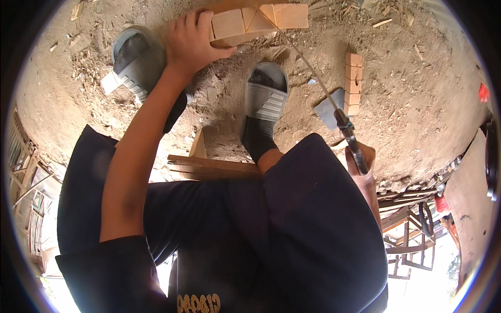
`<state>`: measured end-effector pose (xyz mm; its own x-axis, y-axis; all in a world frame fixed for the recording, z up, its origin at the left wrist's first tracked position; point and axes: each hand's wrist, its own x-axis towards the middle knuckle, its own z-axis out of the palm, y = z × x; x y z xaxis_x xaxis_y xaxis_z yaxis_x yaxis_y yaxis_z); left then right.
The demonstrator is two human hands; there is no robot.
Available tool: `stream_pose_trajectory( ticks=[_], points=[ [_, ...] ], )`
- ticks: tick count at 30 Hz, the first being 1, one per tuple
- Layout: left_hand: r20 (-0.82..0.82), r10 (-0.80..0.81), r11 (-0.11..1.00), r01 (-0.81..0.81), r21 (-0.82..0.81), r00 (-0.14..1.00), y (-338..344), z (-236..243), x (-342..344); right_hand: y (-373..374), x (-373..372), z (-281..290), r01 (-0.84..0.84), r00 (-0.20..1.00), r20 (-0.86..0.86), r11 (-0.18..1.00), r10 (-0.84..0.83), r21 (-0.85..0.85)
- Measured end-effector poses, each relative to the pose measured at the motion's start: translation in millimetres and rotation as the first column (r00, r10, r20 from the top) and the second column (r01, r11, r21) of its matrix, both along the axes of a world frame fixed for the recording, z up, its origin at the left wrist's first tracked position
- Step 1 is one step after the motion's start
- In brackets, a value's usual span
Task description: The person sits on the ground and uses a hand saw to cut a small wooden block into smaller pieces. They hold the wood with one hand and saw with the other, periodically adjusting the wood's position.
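Observation:
A pale wooden block [228,24] with slanted and straight lines across its face lies at the top of the view. My left hand [189,44] is wrapped over its left end, fingers on the far side and thumb along the near edge. My right hand [365,159], lower on the right, is closed round the dark handle of a saw [311,67]. The thin blade is seen nearly edge-on and runs up and left to the block, its far end meeting the wood near a slanted line. The fingers of my right hand are partly hidden behind the handle.
A row of small wooden blocks [353,83] lies on the dirt to the right, next to a flat grey piece [330,108]. My feet in grey slides [267,96] rest below the block. Wooden boards [211,168] lie beneath me; wood chips litter the ground.

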<state>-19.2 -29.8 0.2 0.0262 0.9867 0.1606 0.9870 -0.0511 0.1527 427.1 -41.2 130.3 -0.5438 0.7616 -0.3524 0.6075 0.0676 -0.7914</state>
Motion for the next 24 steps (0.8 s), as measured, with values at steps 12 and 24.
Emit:
stream_pose_trajectory(
  ticks=[12,24],
  points=[
    [0.014,-0.005,0.999,0.005,0.038,1.000,9.9,-2.9,-5.2,17.4,-27.5,-1.4,0.058,0.996,-0.065,0.998,-0.059,-0.011],
    [-0.058,0.004,1.000,-0.006,-0.029,0.998,7.1,-2.2,-6.4,46.4,-73.7,-32.5,0.036,0.979,-0.192,0.988,-0.065,-0.149]
  ],
)
